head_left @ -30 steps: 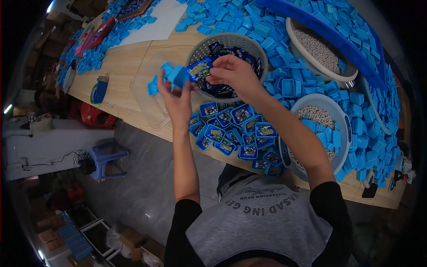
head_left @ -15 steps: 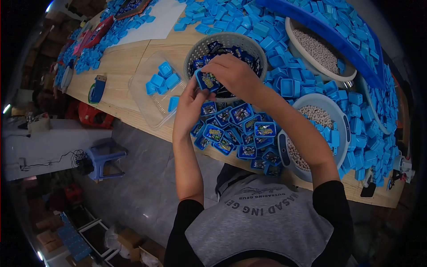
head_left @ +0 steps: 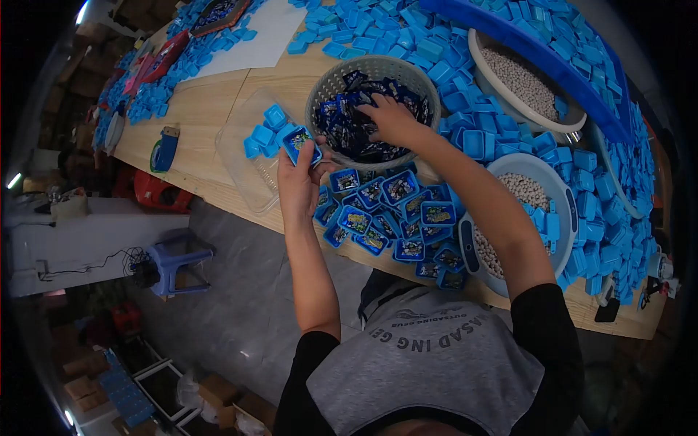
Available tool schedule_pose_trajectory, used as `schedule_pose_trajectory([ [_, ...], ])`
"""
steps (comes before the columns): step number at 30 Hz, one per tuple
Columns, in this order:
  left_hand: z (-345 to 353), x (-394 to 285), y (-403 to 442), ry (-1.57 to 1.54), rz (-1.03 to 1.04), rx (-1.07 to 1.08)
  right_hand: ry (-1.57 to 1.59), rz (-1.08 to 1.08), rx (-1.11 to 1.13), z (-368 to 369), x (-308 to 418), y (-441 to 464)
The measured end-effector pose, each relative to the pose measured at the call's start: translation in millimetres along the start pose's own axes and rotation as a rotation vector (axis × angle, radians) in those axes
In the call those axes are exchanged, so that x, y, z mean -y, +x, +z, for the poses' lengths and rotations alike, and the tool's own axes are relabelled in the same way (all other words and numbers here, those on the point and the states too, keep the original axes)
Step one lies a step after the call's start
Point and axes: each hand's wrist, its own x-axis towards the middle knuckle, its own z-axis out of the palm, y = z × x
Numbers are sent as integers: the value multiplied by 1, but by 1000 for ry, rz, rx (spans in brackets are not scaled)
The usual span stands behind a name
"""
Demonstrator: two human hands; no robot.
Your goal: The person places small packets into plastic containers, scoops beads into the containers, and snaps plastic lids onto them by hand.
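Observation:
My left hand [head_left: 299,178] grips a small blue box [head_left: 299,144] with a dark printed packet inside, its thumb over the near side. My right hand [head_left: 389,120] reaches into a grey perforated basket [head_left: 320,78] of dark blue packets [head_left: 352,138], fingers spread over them; whether they touch a packet is unclear. Left of the basket lies a clear plastic tray [head_left: 231,156] with several light-blue boxes [head_left: 264,136]. Below the basket, near the table's front edge, is a pile of blue boxes with packets in them [head_left: 401,187].
A round tub [head_left: 569,225] on the right holds white beads and blue pieces. Behind it stands a white bowl [head_left: 474,54] of beads under a blue curved rim [head_left: 538,65]. Loose blue boxes cover the table's back and right. A tape roll [head_left: 163,150] lies left.
The packet went from my right hand into the box in my left hand. My left hand has since moved slightly down and left, and my right hand has moved away into the basket.

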Motion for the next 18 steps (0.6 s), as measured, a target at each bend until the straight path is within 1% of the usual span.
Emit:
schedule_pose_trajectory([
  [1,-1,1,0,5,18,8,-51,15,52,-5,3,1],
  [3,-2,1,-2,51,14,-2,-45,39,171,-22,2,10],
  [4,-2,0,-3,72,12,-4,-62,-57,22,-18,-6,8],
  [8,3,-2,-3,238,9,19,222,-57,-107,-37,-17,7],
  [10,10,-3,-5,264,-15,37,766,136,51,-61,-4,3],
  [11,11,0,-4,212,0,52,1035,238,132,-77,6,-2],
  [12,12,5,-2,159,16,70,1117,144,81,-89,20,-8],
  [13,14,7,-1,107,32,91,1078,127,120,-99,30,-12],
  [15,19,6,-4,67,-28,143,911,-19,156,-107,41,-15],
  [18,27,-2,-10,-6,-61,180,957,44,123,-105,52,-14],
])
